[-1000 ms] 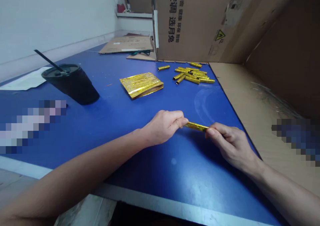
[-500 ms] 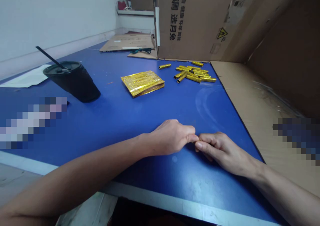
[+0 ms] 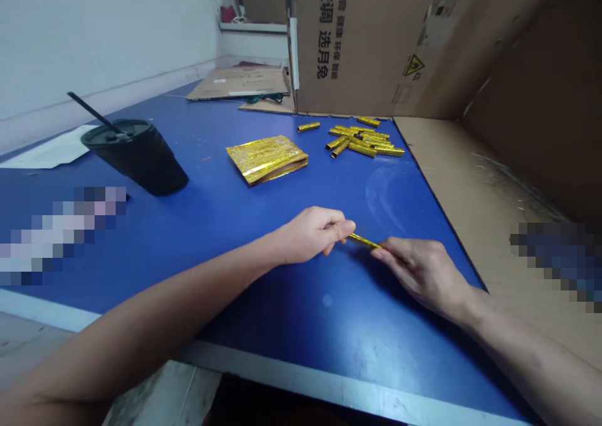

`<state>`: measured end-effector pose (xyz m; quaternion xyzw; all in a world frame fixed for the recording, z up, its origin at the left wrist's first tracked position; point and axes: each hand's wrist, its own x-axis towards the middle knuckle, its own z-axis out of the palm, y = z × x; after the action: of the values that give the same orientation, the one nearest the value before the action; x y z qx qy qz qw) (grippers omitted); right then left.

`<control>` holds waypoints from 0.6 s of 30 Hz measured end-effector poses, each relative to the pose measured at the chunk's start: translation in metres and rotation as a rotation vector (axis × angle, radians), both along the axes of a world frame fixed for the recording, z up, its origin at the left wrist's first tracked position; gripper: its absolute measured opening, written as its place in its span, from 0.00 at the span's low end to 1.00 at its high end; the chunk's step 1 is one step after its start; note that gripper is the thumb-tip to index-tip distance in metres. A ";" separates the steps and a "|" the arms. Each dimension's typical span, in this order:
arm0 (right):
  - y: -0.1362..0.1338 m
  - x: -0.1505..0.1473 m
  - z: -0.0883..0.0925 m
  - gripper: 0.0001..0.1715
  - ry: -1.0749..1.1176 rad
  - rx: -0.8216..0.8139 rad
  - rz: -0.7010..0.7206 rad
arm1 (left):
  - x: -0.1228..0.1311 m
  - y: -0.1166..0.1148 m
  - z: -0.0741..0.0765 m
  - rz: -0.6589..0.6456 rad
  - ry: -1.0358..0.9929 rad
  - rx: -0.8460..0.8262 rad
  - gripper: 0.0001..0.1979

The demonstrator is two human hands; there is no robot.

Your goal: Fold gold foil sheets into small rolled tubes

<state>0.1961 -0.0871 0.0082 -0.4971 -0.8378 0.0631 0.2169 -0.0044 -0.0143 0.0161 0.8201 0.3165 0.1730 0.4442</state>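
Note:
A thin gold foil strip (image 3: 365, 240) stretches between my two hands above the blue table (image 3: 301, 307). My left hand (image 3: 320, 233) pinches its left end between thumb and fingers. At the other end, my right hand (image 3: 418, 264) grips it with thumb and forefinger; the ends are hidden in the fingers. Beyond my hands lies a flat stack of gold foil sheets (image 3: 266, 157), slightly fanned at its right edge. Farther right is a pile of small gold foil tubes (image 3: 362, 142), and one single gold tube (image 3: 308, 127) sits apart from it.
A black cup with a straw (image 3: 141, 156) stands at the left, near a white paper (image 3: 51, 149). A large cardboard box (image 3: 367, 43) rises at the back right. Flat cardboard (image 3: 239, 82) lies at the far end. Two blurred patches cover parts of both sides.
My hands have moved apart and slightly away from me, and the gold strip now shows between them. My left hand has turned, its thumb now on top. The camera view shifted slightly.

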 end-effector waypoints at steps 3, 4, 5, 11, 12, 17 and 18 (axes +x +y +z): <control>0.002 0.004 -0.004 0.17 -0.139 0.204 -0.028 | 0.000 0.001 -0.002 -0.018 -0.016 -0.188 0.22; 0.003 0.005 -0.005 0.17 -0.163 0.239 -0.043 | 0.000 0.002 -0.003 -0.014 -0.008 -0.215 0.22; 0.003 0.005 -0.005 0.17 -0.172 0.256 -0.051 | 0.001 0.002 -0.004 -0.006 0.003 -0.221 0.21; 0.001 -0.001 0.002 0.18 0.012 -0.096 -0.074 | 0.002 -0.002 -0.004 0.050 0.109 0.056 0.13; 0.000 -0.003 0.003 0.18 0.051 -0.178 -0.073 | 0.003 -0.005 -0.003 0.044 0.131 0.123 0.12; -0.002 -0.010 0.003 0.19 0.150 -0.341 0.012 | 0.008 -0.019 -0.006 -0.057 0.182 0.374 0.10; -0.003 -0.011 0.003 0.20 0.164 -0.327 0.023 | 0.008 -0.021 -0.007 -0.066 0.184 0.376 0.11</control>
<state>0.1854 -0.0898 0.0110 -0.5094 -0.8015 0.2413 0.2000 0.0040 -0.0350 0.0089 0.9108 0.2908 0.1389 0.2580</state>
